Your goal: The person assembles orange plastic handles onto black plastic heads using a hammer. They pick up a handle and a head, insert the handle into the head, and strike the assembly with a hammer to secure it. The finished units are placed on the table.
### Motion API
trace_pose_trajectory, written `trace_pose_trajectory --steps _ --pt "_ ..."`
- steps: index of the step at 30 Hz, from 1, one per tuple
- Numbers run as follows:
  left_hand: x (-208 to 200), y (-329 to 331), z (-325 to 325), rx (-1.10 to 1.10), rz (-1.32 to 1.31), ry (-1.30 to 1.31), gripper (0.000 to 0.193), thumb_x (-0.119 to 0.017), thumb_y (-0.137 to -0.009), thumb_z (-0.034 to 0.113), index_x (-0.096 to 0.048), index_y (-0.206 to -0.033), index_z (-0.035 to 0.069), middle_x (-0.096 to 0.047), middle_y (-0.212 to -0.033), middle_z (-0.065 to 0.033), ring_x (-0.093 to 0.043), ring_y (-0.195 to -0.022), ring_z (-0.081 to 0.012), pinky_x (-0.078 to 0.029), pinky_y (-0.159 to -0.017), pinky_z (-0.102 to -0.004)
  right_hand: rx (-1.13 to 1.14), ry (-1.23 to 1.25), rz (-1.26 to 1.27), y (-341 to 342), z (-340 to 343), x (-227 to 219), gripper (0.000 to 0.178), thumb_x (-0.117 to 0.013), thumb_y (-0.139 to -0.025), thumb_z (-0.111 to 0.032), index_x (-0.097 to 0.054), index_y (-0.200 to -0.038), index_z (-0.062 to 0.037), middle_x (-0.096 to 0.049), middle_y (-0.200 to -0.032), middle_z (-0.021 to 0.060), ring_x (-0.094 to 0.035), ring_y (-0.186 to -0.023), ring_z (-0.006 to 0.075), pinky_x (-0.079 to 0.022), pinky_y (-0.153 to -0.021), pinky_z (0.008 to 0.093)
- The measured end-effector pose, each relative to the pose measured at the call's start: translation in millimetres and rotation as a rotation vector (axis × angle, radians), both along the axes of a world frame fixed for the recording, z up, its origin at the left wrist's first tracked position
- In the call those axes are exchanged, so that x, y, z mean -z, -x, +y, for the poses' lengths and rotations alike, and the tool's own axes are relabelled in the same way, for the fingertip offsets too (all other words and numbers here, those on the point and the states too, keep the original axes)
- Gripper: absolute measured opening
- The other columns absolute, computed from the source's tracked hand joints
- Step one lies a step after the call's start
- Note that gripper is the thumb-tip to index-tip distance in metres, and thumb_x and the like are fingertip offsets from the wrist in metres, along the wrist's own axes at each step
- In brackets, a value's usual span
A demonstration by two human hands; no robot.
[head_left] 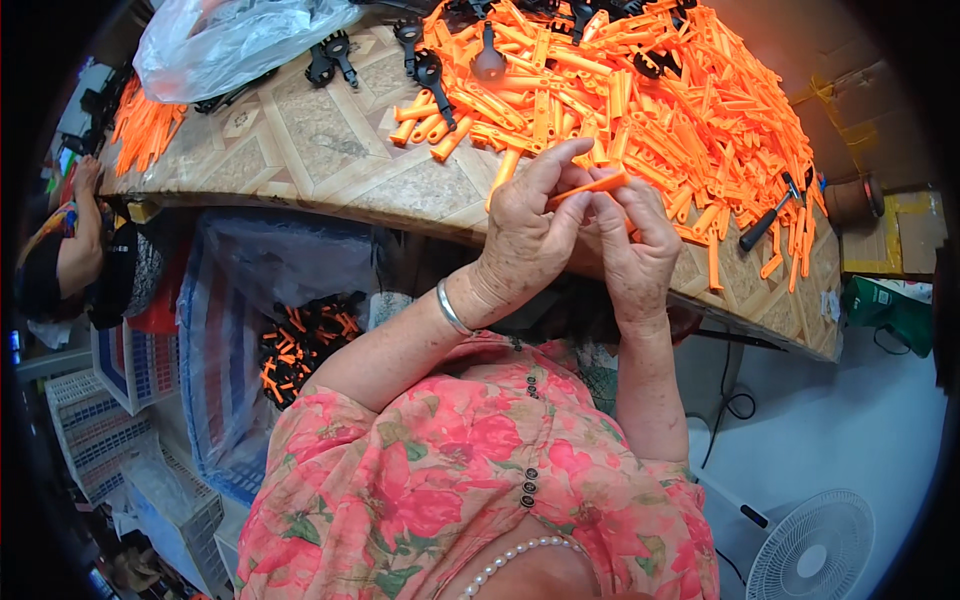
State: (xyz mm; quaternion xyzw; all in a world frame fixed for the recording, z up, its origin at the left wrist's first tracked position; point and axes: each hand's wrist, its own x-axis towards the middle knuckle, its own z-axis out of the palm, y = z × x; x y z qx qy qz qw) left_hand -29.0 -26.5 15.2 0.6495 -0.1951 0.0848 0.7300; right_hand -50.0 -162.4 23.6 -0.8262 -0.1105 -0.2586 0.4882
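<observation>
Above the table's near edge, my left hand (pixel 527 230) and my right hand (pixel 637 245) meet around one orange plastic handle (pixel 598 187). Both thumbs press near its middle, and fingertips pinch it from either side. The handle lies nearly level, and fingers cover part of it. Just beyond my hands a large heap of similar orange handles (pixel 690 130) spreads over the table. Black slotted utensil heads (pixel 432 80) lie at the heap's left edge, beside a black spoon-shaped head (pixel 488 60).
A clear plastic bag (pixel 230 45) and a smaller orange pile (pixel 145 125) sit on the table's left. A black-handled hammer (pixel 768 222) lies at right. Below are a striped sack (pixel 215 350) of orange-black pieces (pixel 310 340) and a white fan (pixel 815 550). Another person's arm (pixel 82 225) is far left.
</observation>
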Motion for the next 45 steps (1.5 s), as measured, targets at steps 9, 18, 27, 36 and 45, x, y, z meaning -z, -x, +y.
trace_pose_trajectory --steps 9,18,27,36,45 --pt "-19 -44 43 -0.483 -0.443 -0.529 0.032 -0.069 -0.083 0.008 -0.059 -0.113 0.001 -0.065 -0.089 -0.0111 -0.065 -0.076 -0.0203 -0.053 -0.067 -0.0321 -0.076 -0.653 0.113 22 -13 -7 0.017 -0.050 -0.097 -0.006 -0.058 -0.109 0.0034 -0.069 -0.092 0.0117 -0.064 -0.087 0.0134 -0.050 -0.083 0.0272" --pt "0 -95 102 -0.562 -0.283 -0.957 0.048 -0.077 -0.074 0.022 -0.059 -0.112 -0.002 -0.065 -0.090 -0.0139 -0.065 -0.070 -0.0247 -0.052 -0.068 -0.0348 -0.057 -0.660 0.194 35 -15 -1 0.021 -0.049 -0.096 -0.005 -0.053 -0.114 0.0041 -0.064 -0.078 0.0080 -0.057 -0.065 0.0095 -0.049 -0.063 0.0232" --pt "-8 -73 104 -0.025 0.395 0.240 0.048 -0.065 -0.084 -0.004 -0.046 -0.128 -0.008 -0.064 -0.097 -0.0116 -0.067 -0.082 -0.0181 -0.057 -0.075 -0.0267 -0.108 -0.722 0.220 37 -11 1 0.023 -0.050 -0.096 -0.006 -0.052 -0.118 0.0016 -0.057 -0.071 0.0033 -0.049 -0.056 0.0058 -0.042 -0.052 0.0198" --pt "-15 -3 32 0.191 0.484 0.183 0.022 -0.067 -0.086 0.003 -0.063 -0.108 0.000 -0.067 -0.097 -0.0059 -0.067 -0.087 -0.0147 -0.058 -0.072 -0.0263 0.070 0.073 -0.137 38 -8 -13 0.030 -0.062 -0.088 0.001 -0.066 -0.117 -0.0038 -0.058 -0.079 0.0013 -0.049 -0.065 0.0095 -0.041 -0.059 0.0224" --pt "-6 8 10 0.295 0.465 0.081 0.027 -0.062 -0.085 -0.005 -0.060 -0.112 0.000 -0.066 -0.100 -0.0086 -0.067 -0.090 -0.0155 -0.058 -0.080 -0.0273 0.127 0.157 -0.065 43 -2 -5 0.027 -0.062 -0.088 -0.001 -0.067 -0.114 -0.0051 -0.058 -0.081 0.0071 -0.056 -0.071 0.0189 -0.046 -0.066 0.0305"
